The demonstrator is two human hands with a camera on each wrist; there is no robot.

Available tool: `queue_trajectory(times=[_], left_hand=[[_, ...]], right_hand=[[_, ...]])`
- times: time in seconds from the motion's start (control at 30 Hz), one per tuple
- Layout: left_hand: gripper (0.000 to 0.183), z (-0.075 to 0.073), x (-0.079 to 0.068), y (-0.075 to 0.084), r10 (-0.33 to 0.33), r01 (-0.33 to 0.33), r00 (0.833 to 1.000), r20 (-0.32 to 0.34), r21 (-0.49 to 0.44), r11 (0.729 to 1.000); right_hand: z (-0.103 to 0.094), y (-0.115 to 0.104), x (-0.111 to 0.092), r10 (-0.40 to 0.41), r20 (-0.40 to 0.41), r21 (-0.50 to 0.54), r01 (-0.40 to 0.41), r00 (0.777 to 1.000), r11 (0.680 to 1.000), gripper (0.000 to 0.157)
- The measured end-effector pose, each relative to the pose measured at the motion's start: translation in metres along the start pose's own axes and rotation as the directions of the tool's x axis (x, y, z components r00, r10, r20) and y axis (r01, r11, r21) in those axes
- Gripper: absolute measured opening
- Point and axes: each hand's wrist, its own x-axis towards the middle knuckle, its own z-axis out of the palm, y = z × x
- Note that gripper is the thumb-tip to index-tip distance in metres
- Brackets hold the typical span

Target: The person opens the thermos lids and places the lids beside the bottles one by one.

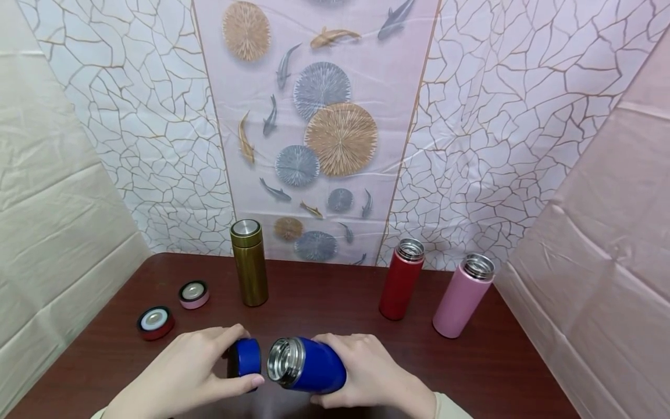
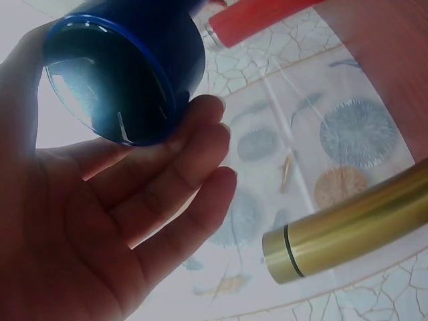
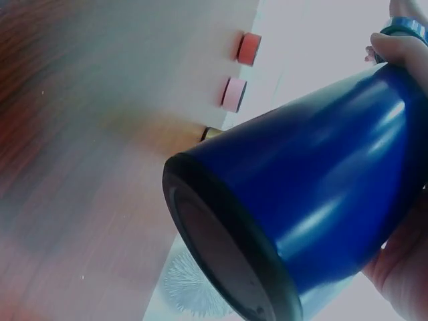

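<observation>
My left hand [image 1: 191,364] pinches a blue screw lid [image 1: 248,357] between thumb and fingers, and the lid's shiny round top faces the camera in the left wrist view. Just to its right, my right hand [image 1: 366,369] grips a blue thermos [image 1: 320,366] round its body. The thermos lies tilted on its side in the air, its open steel mouth [image 1: 285,361] pointing left at the lid, a narrow gap between them. Its dark base [image 3: 227,247] shows in the right wrist view.
A gold thermos [image 1: 250,267] with its lid on stands at the back left. A red lid [image 1: 156,323] and a pink lid [image 1: 193,294] lie upturned at left. Lidless red [image 1: 401,282] and pink thermoses [image 1: 462,299] stand at right. Patterned cloth [image 1: 324,203] hangs behind the table [image 1: 324,285].
</observation>
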Motion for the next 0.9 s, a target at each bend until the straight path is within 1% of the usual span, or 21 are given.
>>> queue_trajectory(times=[0.13,0.27,0.37,0.43,0.53,0.63,0.73,0.9], left_hand=[[0.049,-0.002,-0.001,-0.007,-0.029,0.029,0.999,-0.023,-0.028,0.999],[0.056,-0.003,-0.002,-0.015,-0.093,0.092,0.996,-0.012,-0.065,0.994],[0.059,-0.003,-0.001,-0.023,-0.116,0.113,0.992,-0.038,-0.077,0.991],[0.059,-0.002,0.000,-0.028,-0.115,0.110,0.991,-0.067,-0.077,0.991],[0.057,0.001,0.001,-0.039,-0.096,0.086,0.988,-0.120,-0.087,0.993],[0.057,0.004,0.001,-0.050,-0.085,0.069,0.984,-0.154,-0.107,0.992],[0.060,0.007,-0.001,-0.061,-0.103,0.083,0.980,-0.171,-0.123,0.989],[0.068,0.011,-0.002,-0.076,-0.126,0.102,0.970,-0.206,-0.122,0.987]], right_hand=[[0.000,0.002,-0.002,0.001,-0.016,-0.006,-0.001,1.000,1.000,0.074],[0.000,0.003,-0.003,0.004,-0.030,0.001,-0.003,1.000,1.000,0.074],[0.000,0.004,-0.004,0.005,-0.048,-0.006,-0.005,0.999,1.000,0.074],[-0.001,0.005,-0.004,0.006,-0.059,-0.010,-0.006,0.998,1.000,0.074],[-0.002,0.006,-0.005,0.006,-0.071,-0.010,-0.007,0.997,1.000,0.073],[-0.003,0.007,-0.006,0.011,-0.073,-0.005,-0.012,0.997,1.000,0.073],[-0.005,0.007,-0.006,0.023,-0.068,-0.004,-0.023,0.997,1.000,0.074],[-0.008,0.010,-0.008,0.053,-0.067,-0.002,-0.053,0.996,0.999,0.074]])
